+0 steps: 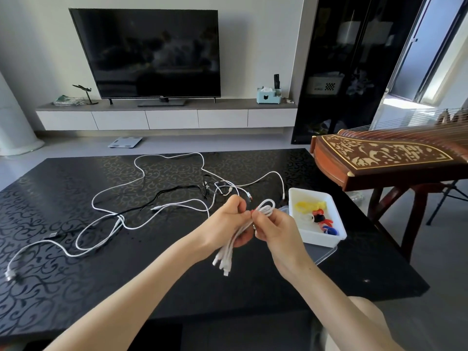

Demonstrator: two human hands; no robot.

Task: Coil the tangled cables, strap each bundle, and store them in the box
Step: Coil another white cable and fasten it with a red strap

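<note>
both hands meet above the dark patterned table [177, 274], just left of the white box [321, 240]. the left hand [229, 219] curls its fingers round a folded white cable bundle [264, 210]. the bundle's looped end sticks up between the hands and its plug ends hang down below the wrists. the right hand [276, 229] pinches a small red strap [252, 211] against the bundle's upper part; whether the strap goes fully round the cable i cannot tell.

the box sits on a clear lid [326, 254] near the table's right edge and holds loose coloured straps [307, 205]: yellow, red, blue and black. behind the hands a tangle of white cables [141, 171] and a black cable [162, 196] sprawls across the table, with some strands running close to the box's far corner. a wooden zither [379, 158] on a stand juts in from the right, just beyond the box. further back are a television [149, 51] on a low cabinet [172, 119] and a scale [124, 142] on the floor.
</note>
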